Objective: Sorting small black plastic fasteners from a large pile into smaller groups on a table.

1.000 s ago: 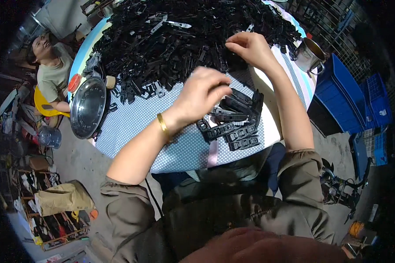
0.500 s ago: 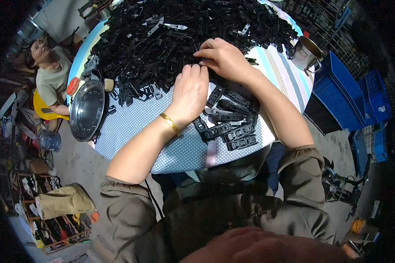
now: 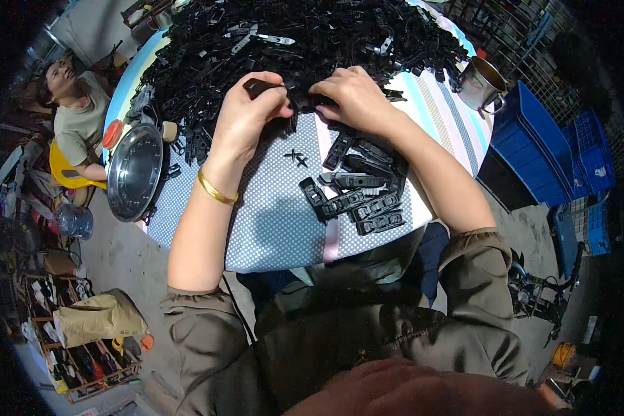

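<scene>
Overall, left hand point(image 3: 243, 118) points forward, right hand point(image 3: 353, 98) slants leftward; fingers point(image 3: 263, 76) curled, grasp unclear.

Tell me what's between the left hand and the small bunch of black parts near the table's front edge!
Two tiny, spiky dark pieces lie on the dotted tablecloth between the left hand and that bunch, in the head view.

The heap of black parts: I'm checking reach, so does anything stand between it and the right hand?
Nothing visible does: the right hand is at the near edge of the heap; whether they touch is unclear.
</scene>
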